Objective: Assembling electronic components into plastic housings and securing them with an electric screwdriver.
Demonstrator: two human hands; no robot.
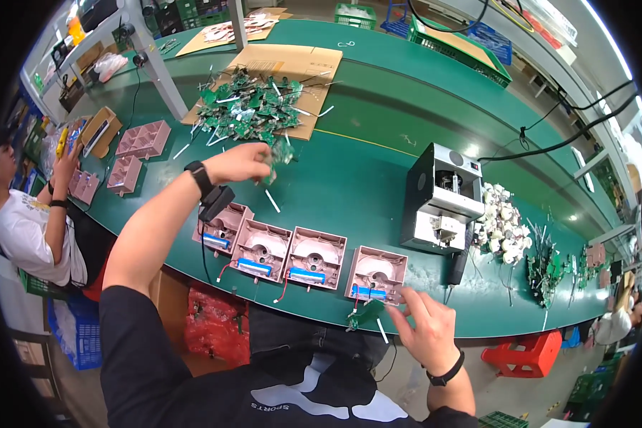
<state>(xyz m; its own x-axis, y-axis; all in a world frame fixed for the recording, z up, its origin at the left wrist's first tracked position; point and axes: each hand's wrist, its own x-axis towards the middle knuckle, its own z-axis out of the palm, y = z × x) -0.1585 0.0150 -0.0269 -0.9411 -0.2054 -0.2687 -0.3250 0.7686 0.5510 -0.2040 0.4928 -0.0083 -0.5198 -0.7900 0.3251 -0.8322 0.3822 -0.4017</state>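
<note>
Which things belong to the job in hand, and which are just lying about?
Likely in use:
green board at the left hand
second board by the right hand
pink housings
blue cylinders
board pile

Seemingly lying about:
red stool
blue crate

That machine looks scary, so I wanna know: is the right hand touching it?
Apart. The head view shows a wide patch of green table between the right hand and the machine.
</note>
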